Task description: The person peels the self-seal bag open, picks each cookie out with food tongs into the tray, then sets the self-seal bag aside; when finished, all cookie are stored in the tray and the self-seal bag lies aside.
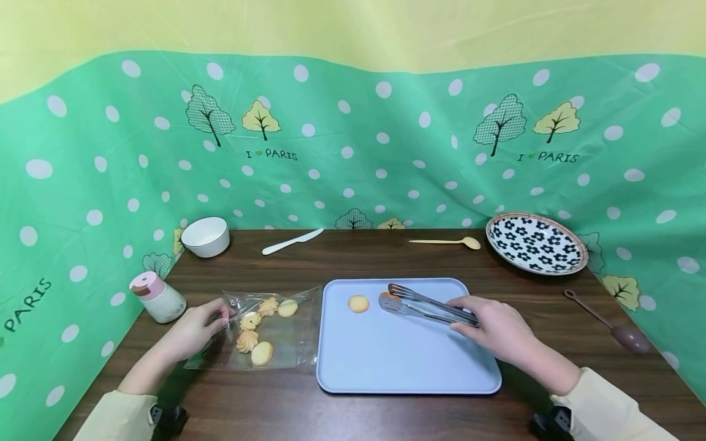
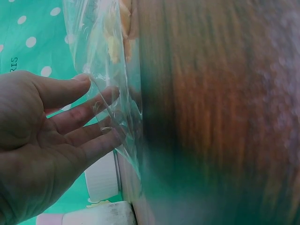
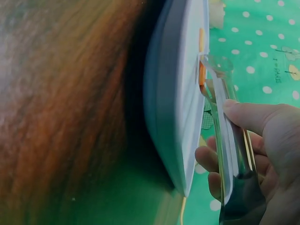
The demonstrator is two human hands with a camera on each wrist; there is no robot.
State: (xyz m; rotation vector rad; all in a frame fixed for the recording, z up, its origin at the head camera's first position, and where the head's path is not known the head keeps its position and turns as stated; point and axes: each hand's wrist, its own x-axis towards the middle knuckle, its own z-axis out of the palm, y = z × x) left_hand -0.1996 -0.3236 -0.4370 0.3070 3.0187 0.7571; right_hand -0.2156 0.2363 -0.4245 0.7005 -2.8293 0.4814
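Far left of the frame: pink-capped jar [image 1: 157,298] at the table [image 1: 353,257] edge, white bowl [image 1: 206,236] behind it at upper left. Lower left: left hand [image 1: 193,331], fingers straight and spread, resting on the near-left edge of a clear bag [image 1: 259,331] and holding it flat; no curl round the plastic shows in the wrist view. Bag contents: five cookies [image 1: 258,331], piped and round, lying loose. Behind the bag: white knife [image 1: 292,241]. Centre: pale blue tray [image 1: 408,367], just right of the bag, bearing one round cookie [image 1: 358,303] near its far-left part. Beside that, a second cookie [image 1: 388,296] caught between the tips of metal tongs [image 1: 425,304], low over the tray or touching it; which of the two cannot be told. Centre right: right hand [image 1: 496,327], fingers and thumb curled round the tongs' handle, squeezing the arms together. Upper right: wooden spoon [image 1: 449,242], flower-patterned plate [image 1: 536,243]. Far right: brown scoop [image 1: 612,324]. Step in hand, as judged: moving cookies from bag to tray, second piece being set down. Next move calls for easing the squeeze so the piece drops beside the first, then carrying the tongs left to the bag mouth while the left hand steadies the plastic.
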